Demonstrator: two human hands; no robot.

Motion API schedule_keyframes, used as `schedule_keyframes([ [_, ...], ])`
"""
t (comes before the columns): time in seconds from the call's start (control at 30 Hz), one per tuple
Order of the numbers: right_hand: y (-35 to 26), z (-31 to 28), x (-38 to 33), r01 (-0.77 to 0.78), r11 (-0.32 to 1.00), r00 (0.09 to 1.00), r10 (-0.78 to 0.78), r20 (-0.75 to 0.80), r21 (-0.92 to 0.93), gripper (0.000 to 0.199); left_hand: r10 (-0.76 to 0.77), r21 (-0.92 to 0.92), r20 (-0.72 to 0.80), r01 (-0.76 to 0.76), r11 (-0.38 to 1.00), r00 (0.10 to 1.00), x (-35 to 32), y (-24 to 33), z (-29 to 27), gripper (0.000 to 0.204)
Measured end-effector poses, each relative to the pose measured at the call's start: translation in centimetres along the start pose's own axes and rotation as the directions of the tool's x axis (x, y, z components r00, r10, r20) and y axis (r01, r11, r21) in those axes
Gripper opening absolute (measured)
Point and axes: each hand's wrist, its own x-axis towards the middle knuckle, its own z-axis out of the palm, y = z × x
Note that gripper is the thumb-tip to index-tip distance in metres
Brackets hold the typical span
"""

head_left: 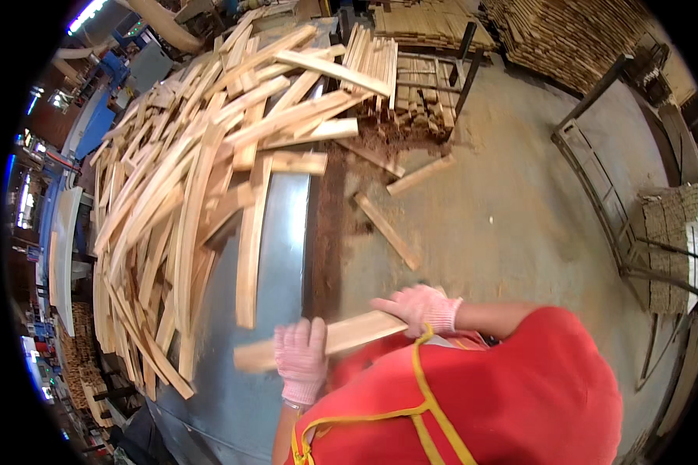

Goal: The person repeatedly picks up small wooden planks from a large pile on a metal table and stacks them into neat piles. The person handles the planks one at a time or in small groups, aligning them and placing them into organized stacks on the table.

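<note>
A short pale wooden board (361,332) lies across in front of my body, over the near edge of the metal table (283,232). My left hand (301,360), in a pinkish knitted glove, grips it near its left end, fingers laid across the wood. Toward the board's right end my right hand (423,308), gloved alike, is closed over it, with the forefinger stretched along it. Just beyond, a loose plank (253,248) sticks out toward me from a large jumbled pile of wooden boards (174,186) on the table.
Loose offcuts (388,231) lie on the floor right of the table, beside a strip of sawdust (329,232). A metal rack of battens (419,108) stands ahead. At right are a metal frame cart (597,186) and a strapped timber bundle (671,248). Stacked planks (566,35) stand behind.
</note>
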Motion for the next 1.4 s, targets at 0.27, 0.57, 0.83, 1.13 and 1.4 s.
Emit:
schedule_keyframes([
  [0.27, 22.0, -5.6, -5.4, -0.193, 0.612, 0.637, 0.672, -0.376, 0.767, 0.081, -0.29, -0.355, 0.105, 0.308, 0.883, 0.951, 19.6, 6.4, 4.9, 0.081],
  [0.57, 42.0, -19.3, 3.8, 0.315, 0.288, 0.439, 0.801, -0.408, 0.904, 0.059, -0.183, -0.306, 0.404, 0.321, 0.897, 0.896, 36.3, 6.2, 11.7, 0.078],
  [0.83, 57.7, -31.6, 14.2, -0.173, 0.43, 0.293, 0.882, -0.37, 0.886, 0.042, 0.065, -0.655, 0.45, 0.279, 0.702, 0.891, 54.4, 6.1, 20.5, 0.069],
  [1.13, 78.0, -34.8, 31.1, -0.38, 0.534, 0.334, 0.841, -0.426, 0.756, 0.049, -0.131, -0.548, 0.828, 0.836, 0.012, 0.545, 57.2, 5.2, 24.2, 0.072],
  [1.4, 71.4, -48.4, 37.9, -0.47, 0.717, 0.833, 0.553, -0.009, 0.514, 0.07, -0.493, -0.498, 0.866, 0.038, -0.867, 0.087, 66.9, 3.9, 29.1, 0.011],
])
